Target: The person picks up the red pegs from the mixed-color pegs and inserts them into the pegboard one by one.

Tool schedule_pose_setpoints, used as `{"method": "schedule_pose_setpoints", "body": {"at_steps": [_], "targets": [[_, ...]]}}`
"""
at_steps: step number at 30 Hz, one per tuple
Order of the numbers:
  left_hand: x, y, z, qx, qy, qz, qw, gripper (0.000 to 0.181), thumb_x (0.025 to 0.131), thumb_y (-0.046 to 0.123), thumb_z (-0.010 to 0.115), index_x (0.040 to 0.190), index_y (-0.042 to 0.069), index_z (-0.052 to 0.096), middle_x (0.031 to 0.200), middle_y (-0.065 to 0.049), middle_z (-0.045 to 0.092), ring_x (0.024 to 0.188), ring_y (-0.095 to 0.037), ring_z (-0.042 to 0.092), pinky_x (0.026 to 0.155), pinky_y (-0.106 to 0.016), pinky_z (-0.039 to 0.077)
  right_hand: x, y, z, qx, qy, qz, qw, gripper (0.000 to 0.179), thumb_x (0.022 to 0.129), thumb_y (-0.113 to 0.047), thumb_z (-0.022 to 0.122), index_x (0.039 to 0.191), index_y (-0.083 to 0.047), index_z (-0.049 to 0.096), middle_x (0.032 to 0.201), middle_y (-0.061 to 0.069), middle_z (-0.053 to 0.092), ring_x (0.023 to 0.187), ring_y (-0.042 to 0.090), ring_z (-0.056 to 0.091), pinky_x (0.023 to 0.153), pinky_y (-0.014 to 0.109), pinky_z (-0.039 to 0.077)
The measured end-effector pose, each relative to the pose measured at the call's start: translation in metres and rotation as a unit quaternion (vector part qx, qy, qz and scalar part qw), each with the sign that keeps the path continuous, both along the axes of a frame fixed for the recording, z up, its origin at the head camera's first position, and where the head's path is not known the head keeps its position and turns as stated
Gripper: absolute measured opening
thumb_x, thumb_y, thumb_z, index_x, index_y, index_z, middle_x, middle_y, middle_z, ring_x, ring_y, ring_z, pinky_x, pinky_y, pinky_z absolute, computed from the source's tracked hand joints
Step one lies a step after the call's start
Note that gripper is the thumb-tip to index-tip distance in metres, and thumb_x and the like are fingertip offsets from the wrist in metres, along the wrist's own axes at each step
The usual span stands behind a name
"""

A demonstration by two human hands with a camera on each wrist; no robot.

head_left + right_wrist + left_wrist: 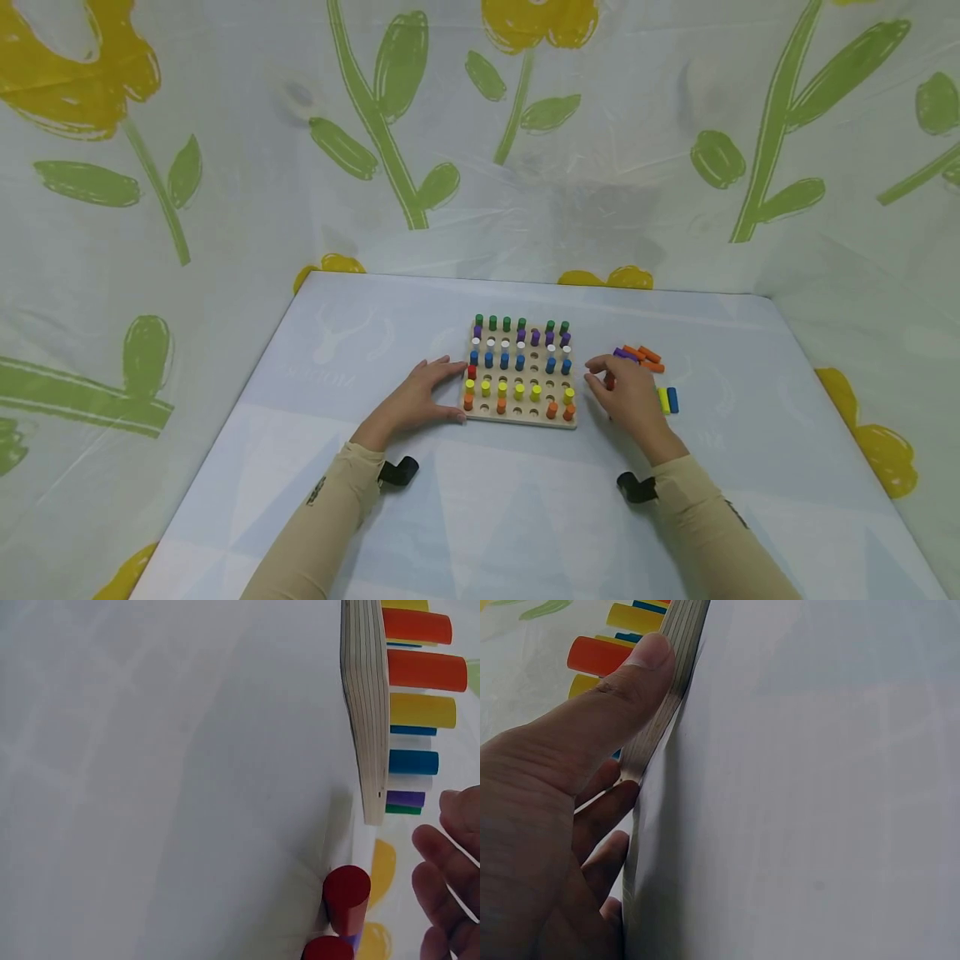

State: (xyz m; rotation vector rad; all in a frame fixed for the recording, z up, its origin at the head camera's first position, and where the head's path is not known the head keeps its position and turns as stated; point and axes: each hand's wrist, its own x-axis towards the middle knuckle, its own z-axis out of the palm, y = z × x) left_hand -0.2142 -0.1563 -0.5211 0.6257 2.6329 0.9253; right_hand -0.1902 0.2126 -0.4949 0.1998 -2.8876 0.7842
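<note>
A wooden pegboard (517,421) holds rows of green, purple, white, blue, yellow and orange pegs, plus one red peg (472,372) at its left side. My left hand (422,393) rests along the board's left side, its thumb at the near corner and its fingers spread farther up. In the left wrist view the thumb (604,705) presses on the layered wooden edge. To the right of the board, my right hand (628,398) hovers with bent fingers apart and nothing between them. Red pegs (347,900) stand upright below those fingers, partly hidden by the hand in the head view.
Beyond my right hand lie several orange pegs (649,354) and a purple peg (624,355). A yellow peg (663,401) and a blue peg (672,400) lie side by side nearer me. A flower-printed sheet (637,167) hangs behind the pale table (510,517).
</note>
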Motion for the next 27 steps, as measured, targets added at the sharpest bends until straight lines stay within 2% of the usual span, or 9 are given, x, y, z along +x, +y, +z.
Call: {"method": "schedule_pose_setpoints", "body": {"at_steps": [5, 11, 15, 24, 27], "targets": [[0.0, 0.0, 0.0, 0.0, 0.008, -0.005, 1.0, 0.095, 0.079, 0.047, 0.086, 0.157, 0.017, 0.041, 0.162, -0.007, 0.038, 0.154, -0.026, 0.022, 0.128, -0.044, 0.004, 0.0, 0.005, 0.001, 0.001, -0.004, -0.003, 1.0, 0.022, 0.095, -0.021, 0.073, 0.113, -0.009, 0.073, 0.08, 0.002, 0.061, 0.073, 0.02, 0.05, 0.059, 0.03, 0.045], [-0.001, -0.001, -0.002, -0.003, 0.009, -0.006, 0.9999, 0.095, 0.079, 0.048, 0.086, 0.157, 0.018, 0.041, 0.162, -0.007, 0.037, 0.154, -0.026, 0.022, 0.128, -0.043, 0.004, 0.0, 0.008, 0.001, 0.002, -0.007, -0.009, 0.9999, 0.021, 0.095, -0.02, 0.073, 0.112, -0.008, 0.073, 0.098, 0.008, 0.072, 0.083, 0.023, 0.06, 0.07, 0.036, 0.056], [-0.001, -0.001, -0.002, -0.003, 0.008, -0.004, 1.0, 0.095, 0.079, 0.048, 0.085, 0.157, 0.019, 0.04, 0.163, -0.006, 0.037, 0.154, -0.026, 0.021, 0.128, -0.043, 0.004, -0.001, 0.009, 0.002, 0.001, -0.011, -0.01, 0.9999, 0.022, 0.095, -0.02, 0.073, 0.114, -0.008, 0.073, 0.105, 0.01, 0.073, 0.09, 0.027, 0.063, 0.079, 0.043, 0.06], [-0.001, -0.001, -0.004, -0.001, 0.005, -0.001, 1.0, 0.096, 0.078, 0.05, 0.085, 0.157, 0.018, 0.042, 0.162, -0.007, 0.037, 0.154, -0.027, 0.022, 0.128, -0.044, 0.004, -0.002, 0.018, -0.001, 0.015, -0.018, -0.007, 0.9997, 0.022, 0.095, -0.018, 0.073, 0.114, -0.007, 0.072, 0.104, 0.009, 0.073, 0.094, 0.028, 0.064, 0.082, 0.046, 0.059], [-0.001, -0.001, -0.004, -0.001, 0.008, -0.002, 1.0, 0.096, 0.078, 0.051, 0.085, 0.157, 0.018, 0.042, 0.162, -0.006, 0.038, 0.154, -0.026, 0.022, 0.128, -0.044, 0.004, -0.003, 0.02, -0.001, 0.017, -0.019, -0.009, 0.9996, 0.023, 0.094, -0.018, 0.074, 0.114, -0.007, 0.072, 0.105, 0.009, 0.073, 0.097, 0.03, 0.064, 0.091, 0.053, 0.053]]}}
